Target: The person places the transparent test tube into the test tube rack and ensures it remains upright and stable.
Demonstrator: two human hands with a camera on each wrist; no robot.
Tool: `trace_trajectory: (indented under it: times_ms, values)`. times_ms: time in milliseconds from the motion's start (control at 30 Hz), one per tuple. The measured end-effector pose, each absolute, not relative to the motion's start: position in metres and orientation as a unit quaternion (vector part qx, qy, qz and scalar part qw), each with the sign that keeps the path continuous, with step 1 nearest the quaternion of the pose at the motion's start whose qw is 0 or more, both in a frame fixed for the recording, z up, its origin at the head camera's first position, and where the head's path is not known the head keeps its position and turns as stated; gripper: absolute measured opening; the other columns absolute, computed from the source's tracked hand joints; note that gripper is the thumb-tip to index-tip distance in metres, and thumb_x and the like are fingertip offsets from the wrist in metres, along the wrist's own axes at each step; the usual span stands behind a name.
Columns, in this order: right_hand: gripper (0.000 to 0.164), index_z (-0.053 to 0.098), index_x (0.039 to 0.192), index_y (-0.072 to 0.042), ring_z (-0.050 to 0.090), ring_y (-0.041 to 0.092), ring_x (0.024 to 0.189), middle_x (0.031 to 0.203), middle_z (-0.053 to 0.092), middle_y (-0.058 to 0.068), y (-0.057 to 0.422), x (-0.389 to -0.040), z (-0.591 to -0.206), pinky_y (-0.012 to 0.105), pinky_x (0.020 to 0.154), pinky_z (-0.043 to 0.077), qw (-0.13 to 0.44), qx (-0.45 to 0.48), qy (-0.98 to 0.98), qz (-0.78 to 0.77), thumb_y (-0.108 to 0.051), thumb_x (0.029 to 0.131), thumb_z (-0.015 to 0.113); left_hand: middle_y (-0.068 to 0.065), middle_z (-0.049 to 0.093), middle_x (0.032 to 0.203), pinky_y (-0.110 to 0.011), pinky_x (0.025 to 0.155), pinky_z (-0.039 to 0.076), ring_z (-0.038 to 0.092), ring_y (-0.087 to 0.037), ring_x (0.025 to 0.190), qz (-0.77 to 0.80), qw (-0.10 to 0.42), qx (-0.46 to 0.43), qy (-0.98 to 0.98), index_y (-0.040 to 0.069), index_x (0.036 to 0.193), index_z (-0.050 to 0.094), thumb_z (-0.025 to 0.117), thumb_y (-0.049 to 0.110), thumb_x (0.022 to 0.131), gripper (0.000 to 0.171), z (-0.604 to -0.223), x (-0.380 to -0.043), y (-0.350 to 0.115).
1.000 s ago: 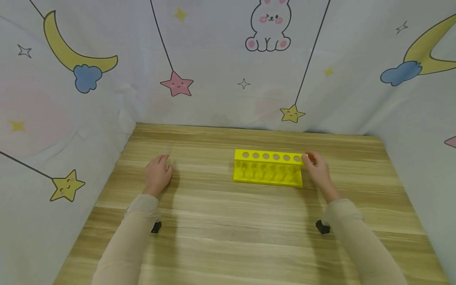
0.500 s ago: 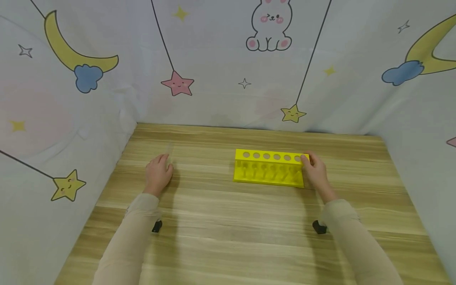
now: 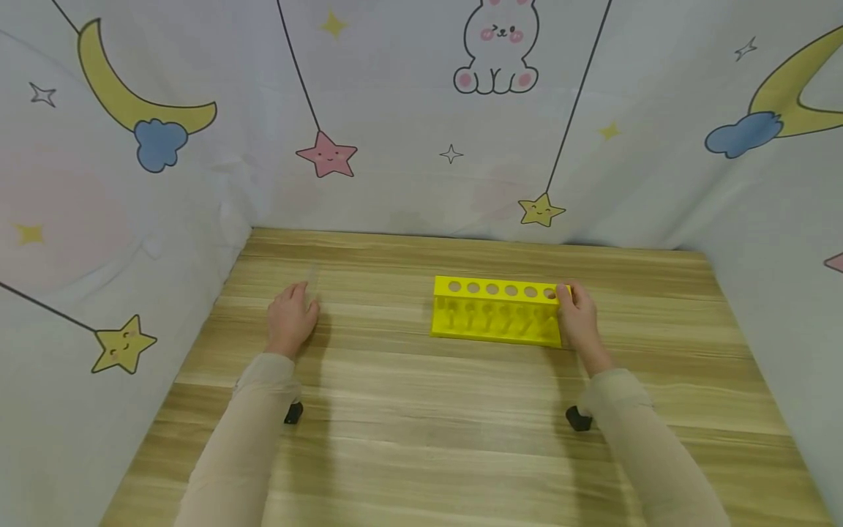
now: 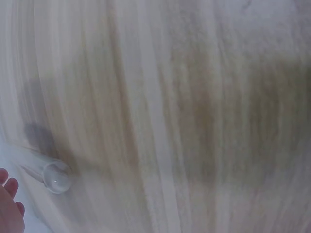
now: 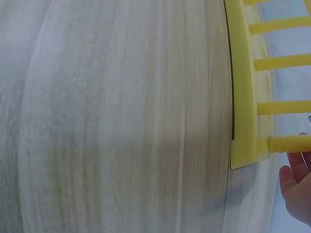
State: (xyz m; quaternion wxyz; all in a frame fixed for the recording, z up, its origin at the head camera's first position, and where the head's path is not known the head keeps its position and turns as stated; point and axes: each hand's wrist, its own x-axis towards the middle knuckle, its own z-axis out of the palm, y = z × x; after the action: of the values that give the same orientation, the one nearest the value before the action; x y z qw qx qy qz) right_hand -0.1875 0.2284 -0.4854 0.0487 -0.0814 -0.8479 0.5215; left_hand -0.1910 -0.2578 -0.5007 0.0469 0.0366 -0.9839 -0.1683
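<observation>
A yellow test tube rack with a row of round holes along its top stands on the table. My right hand grips its right end, thumb on the front and top and fingers behind; in the right wrist view the hand shows beside the end peg. My left hand is at the left of the table, holding a clear test tube between thumb and fingers. The left wrist view shows the tube's rounded end, with the curled fingers beside it; the grip itself is out of frame there.
A wood-grain table lies under both hands. White cloth walls with printed stars, moons and a rabbit enclose its back and sides. Black wrist devices sit under both forearms.
My right hand has shifted slightly left and closed more firmly round the rack's right end. The left hand and its tube have barely moved; the rack stays in place.
</observation>
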Motion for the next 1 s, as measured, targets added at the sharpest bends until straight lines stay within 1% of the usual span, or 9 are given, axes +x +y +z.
trace_trajectory:
  times_ms: [133, 300, 467, 567, 767, 1000]
  values:
    - [0.045, 0.048, 0.110, -0.002, 0.042, 0.010, 0.078, 0.100, 0.057, 0.009, 0.227, -0.187, -0.486, 0.015, 0.060, 0.036, 0.048, -0.079, -0.846, 0.525, -0.041, 0.094, 0.031, -0.025, 0.041, 0.129, -0.057, 0.094, 0.032, 0.040, -0.044, 0.114, -0.179, 0.039, 0.046, -0.982, -0.002, 0.128, 0.038, 0.042, 0.024, 0.089, 0.047, -0.501, -0.191, -0.258]
    - [0.045, 0.048, 0.109, -0.001, 0.042, 0.010, 0.078, 0.103, 0.056, 0.013, 0.227, -0.188, -0.489, 0.015, 0.062, 0.037, 0.053, -0.082, -0.846, 0.524, -0.040, 0.095, 0.029, -0.026, 0.040, 0.130, -0.056, 0.095, 0.031, 0.039, -0.044, 0.114, -0.190, 0.031, 0.052, -0.980, -0.002, 0.129, 0.037, 0.042, 0.024, 0.089, 0.048, -0.501, -0.192, -0.258]
    - [0.044, 0.048, 0.107, -0.001, 0.041, 0.009, 0.072, 0.100, 0.056, 0.013, 0.227, -0.189, -0.491, 0.017, 0.060, 0.036, 0.060, -0.086, -0.844, 0.526, -0.038, 0.095, 0.029, -0.025, 0.039, 0.130, -0.056, 0.095, 0.030, 0.038, -0.044, 0.115, -0.184, 0.019, 0.055, -0.981, -0.001, 0.130, 0.035, 0.040, 0.026, 0.090, 0.049, -0.500, -0.193, -0.258]
    - [0.043, 0.048, 0.106, -0.002, 0.039, 0.009, 0.070, 0.097, 0.054, 0.010, 0.227, -0.189, -0.493, 0.019, 0.061, 0.035, 0.062, -0.095, -0.843, 0.525, -0.039, 0.095, 0.029, -0.026, 0.039, 0.130, -0.056, 0.096, 0.030, 0.037, -0.044, 0.116, -0.183, 0.014, 0.057, -0.981, -0.001, 0.131, 0.034, 0.039, 0.026, 0.090, 0.049, -0.500, -0.193, -0.258]
    - [0.042, 0.047, 0.103, -0.003, 0.039, 0.010, 0.073, 0.091, 0.050, 0.003, 0.224, -0.190, -0.494, 0.020, 0.063, 0.035, 0.065, -0.113, -0.835, 0.535, -0.040, 0.095, 0.029, -0.026, 0.040, 0.130, -0.056, 0.097, 0.029, 0.038, -0.043, 0.116, -0.183, 0.018, 0.064, -0.981, -0.002, 0.130, 0.035, 0.040, 0.025, 0.090, 0.049, -0.502, -0.195, -0.257]
    - [0.042, 0.047, 0.104, -0.003, 0.039, 0.010, 0.073, 0.090, 0.049, 0.002, 0.223, -0.191, -0.496, 0.021, 0.064, 0.035, 0.069, -0.118, -0.829, 0.542, -0.041, 0.095, 0.029, -0.025, 0.042, 0.129, -0.055, 0.094, 0.033, 0.040, -0.044, 0.114, -0.178, 0.028, 0.076, -0.981, 0.000, 0.129, 0.037, 0.042, 0.027, 0.089, 0.048, -0.503, -0.198, -0.258]
